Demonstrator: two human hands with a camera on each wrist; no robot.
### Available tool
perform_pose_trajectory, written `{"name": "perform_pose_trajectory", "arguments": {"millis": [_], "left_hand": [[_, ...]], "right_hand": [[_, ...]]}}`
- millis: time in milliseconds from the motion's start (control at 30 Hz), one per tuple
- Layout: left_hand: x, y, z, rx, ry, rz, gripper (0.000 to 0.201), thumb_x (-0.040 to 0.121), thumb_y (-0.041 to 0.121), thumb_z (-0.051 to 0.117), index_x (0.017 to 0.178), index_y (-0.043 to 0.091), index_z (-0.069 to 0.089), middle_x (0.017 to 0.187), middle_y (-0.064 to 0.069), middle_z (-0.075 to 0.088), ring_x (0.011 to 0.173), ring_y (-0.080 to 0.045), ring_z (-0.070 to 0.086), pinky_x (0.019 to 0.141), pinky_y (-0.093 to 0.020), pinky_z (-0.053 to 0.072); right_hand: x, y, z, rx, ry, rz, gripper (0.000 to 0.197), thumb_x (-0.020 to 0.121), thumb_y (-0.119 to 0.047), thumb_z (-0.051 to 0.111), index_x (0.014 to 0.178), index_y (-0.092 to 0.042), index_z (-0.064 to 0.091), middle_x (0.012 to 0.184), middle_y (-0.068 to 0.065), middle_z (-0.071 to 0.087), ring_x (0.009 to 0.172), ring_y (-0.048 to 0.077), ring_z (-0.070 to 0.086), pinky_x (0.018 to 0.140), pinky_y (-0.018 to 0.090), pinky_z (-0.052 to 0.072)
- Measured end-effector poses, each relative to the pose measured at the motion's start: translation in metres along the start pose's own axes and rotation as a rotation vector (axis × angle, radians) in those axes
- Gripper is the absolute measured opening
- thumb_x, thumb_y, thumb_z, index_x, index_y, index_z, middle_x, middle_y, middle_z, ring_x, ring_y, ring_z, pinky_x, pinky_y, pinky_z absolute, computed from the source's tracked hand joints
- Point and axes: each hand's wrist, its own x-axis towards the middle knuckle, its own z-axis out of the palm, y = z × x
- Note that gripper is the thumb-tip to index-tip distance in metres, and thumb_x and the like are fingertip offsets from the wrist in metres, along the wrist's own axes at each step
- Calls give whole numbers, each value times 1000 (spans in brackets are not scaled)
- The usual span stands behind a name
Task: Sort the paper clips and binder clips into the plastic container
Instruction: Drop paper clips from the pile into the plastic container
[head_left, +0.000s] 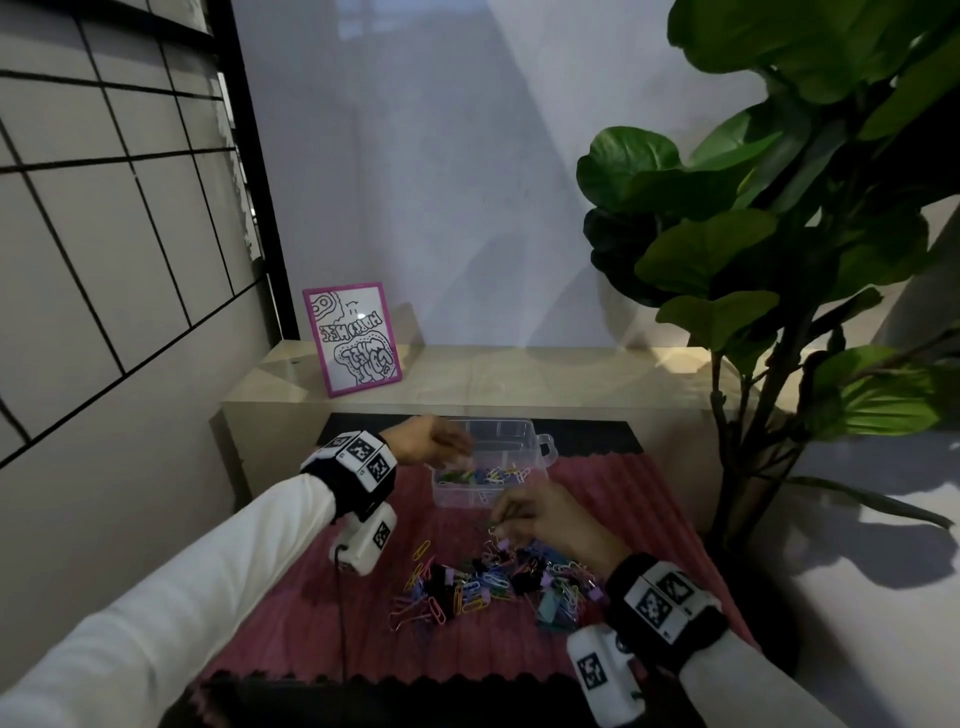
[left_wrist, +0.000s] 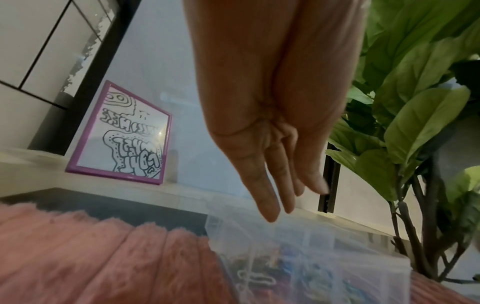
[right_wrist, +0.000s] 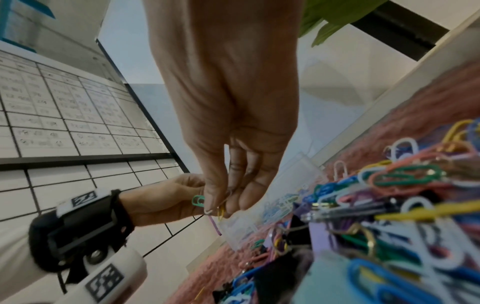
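My right hand (head_left: 545, 514) pinched a few paper clips (right_wrist: 198, 200) just short of the plastic container (head_left: 540, 457), nearer the pile (head_left: 493, 582), while my left hand (head_left: 434, 441) hovered slack-fingered over its far-left corner.

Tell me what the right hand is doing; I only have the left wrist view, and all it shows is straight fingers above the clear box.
Observer: The right hand pinches a few paper clips; a green one, a yellow one and a purple one show at the fingertips in the right wrist view.
Operator: Report where it is relative to the container.
Observer: In the head view it hangs over the pink mat, between the loose pile of clips and the near wall of the plastic container.
Operator: Confirm there is still sorting left.
Observer: Yes. The pile holds many coloured paper clips mixed with black binder clips, while other paper clips already lie in the container's near compartment.
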Motion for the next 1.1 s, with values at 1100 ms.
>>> {"name": "perform_pose_trajectory", "arguments": {"millis": [1100], "left_hand": [[-74,-40,58,191,-72,52,26,75,16,72,98,10,62,71,18,56,58,12,54,58,-3,38]], "right_hand": [[4,-28,2,-755,-59,-141,16,88,-3,52,96,-8,65,97,6,68,79,13,58,62,11,38]]}}
